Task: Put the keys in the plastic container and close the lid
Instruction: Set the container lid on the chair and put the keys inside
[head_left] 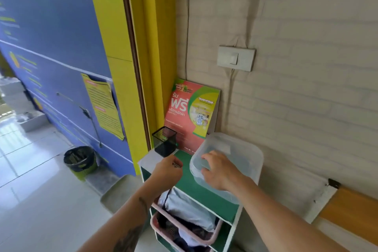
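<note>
Two hands worked at the top of a small green shelf unit (185,185) standing against a pale wall. The left hand (166,170) had its grip pressed together on a small metallic item, apparently the keys (176,164), of which only a sliver showed past the fingertips; it was near the plastic container (241,150) but apart from it. The right hand (216,169) lay on the container's near rim, fingers curled over the translucent lid (199,166); whether that grip had clamped the lid or merely rested on it could not be told.

The step in hand was judged to be lifting the lid so the keys could go in. To do it well, the right hand should have raised the near edge only far enough to clear an opening, while keeping downward pressure off the box, which overhung the front edge of the shelf top and looked liable to tip. The left hand should have kept its pinch closed until it was directly above the opening, then released low to avoid a bounce.

A black mesh pen cup (164,141) stood just beyond the left hand and a red leaflet (184,112) leaned behind; both needed clearance. Cloth-filled pink baskets (184,229) sat in the shelves below.
</note>
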Tool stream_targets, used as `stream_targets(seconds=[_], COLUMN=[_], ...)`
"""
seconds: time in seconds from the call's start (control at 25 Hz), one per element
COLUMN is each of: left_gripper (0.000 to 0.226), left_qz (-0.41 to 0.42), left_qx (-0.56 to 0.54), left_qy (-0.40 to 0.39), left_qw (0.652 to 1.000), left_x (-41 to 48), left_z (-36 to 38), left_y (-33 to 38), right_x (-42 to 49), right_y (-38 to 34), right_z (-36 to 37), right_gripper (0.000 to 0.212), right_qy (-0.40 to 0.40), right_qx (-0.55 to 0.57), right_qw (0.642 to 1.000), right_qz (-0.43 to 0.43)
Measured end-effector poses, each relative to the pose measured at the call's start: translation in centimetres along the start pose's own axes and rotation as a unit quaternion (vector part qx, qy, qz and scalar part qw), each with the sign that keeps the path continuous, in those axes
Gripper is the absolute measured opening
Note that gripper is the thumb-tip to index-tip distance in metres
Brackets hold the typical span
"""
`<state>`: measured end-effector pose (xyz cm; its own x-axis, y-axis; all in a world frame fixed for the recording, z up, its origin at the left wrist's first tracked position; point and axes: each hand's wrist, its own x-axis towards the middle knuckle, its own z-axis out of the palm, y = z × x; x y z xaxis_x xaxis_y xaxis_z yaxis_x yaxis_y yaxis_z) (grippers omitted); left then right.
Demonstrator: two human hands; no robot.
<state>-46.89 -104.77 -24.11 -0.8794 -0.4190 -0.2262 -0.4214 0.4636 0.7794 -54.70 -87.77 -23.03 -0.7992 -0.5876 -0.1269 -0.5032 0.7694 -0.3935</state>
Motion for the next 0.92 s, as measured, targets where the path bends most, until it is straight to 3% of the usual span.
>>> stream_targets(seconds=[0.2,0.36,0.6,0.92], left_gripper=[0.029,0.035,0.040,0.038], left_qz=[0.005,0.010,0.076,0.146], left_qx=[0.023,0.059,0.126,0.150], left_qy=[-0.037,-0.058,-0.025,-0.017], left_qw=[0.999,0.996,0.989,0.978], left_x=[4.7,7.2,9.9,11.2], left_z=[1.0,2.1,3.1,3.6], left_y=[-2.3,-4.1,-4.4,-5.8], right_x=[3.0,3.5,3.3,3.3], right_y=[-1.2,-1.0,-0.4,0.1], right_z=[2.5,3.7,4.1,4.2], right_gripper=[0.056,0.063,0.062,0.068], right_qy=[0.002,0.051,0.104,0.104], right_qx=[-0.069,-0.083,-0.052,-0.031], right_qw=[0.997,0.995,0.993,0.994], right_qz=[0.024,0.011,-0.001,-0.005])
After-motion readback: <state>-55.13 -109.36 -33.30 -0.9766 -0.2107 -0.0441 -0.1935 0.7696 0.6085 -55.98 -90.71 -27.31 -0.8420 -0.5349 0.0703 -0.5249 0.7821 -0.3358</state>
